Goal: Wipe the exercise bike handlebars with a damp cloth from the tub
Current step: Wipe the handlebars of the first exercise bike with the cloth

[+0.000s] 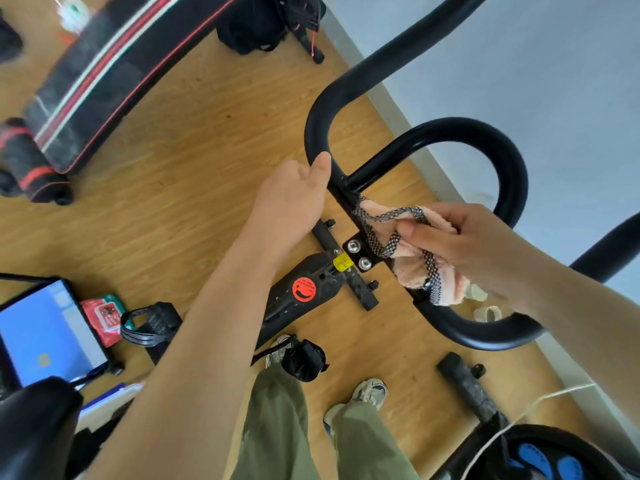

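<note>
The black exercise bike handlebars [367, 67] curve through the middle and right of the head view, above the wooden floor. My left hand [294, 199] grips the left bend of the bar, thumb on top. My right hand [464, 240] holds a pink cloth with a black-and-white checked edge [408, 261] and presses it against the central part of the bar by the bolted bracket [358, 254]. Part of the cloth hangs below the bar. No tub is in view.
The bike frame with a red sticker [304, 289] lies below the bars, above my legs in green trousers [277, 427]. A black and red bench [104, 74] stands at upper left. A tablet with a blue screen [41, 334] sits at lower left. A grey wall [536, 81] runs along the right.
</note>
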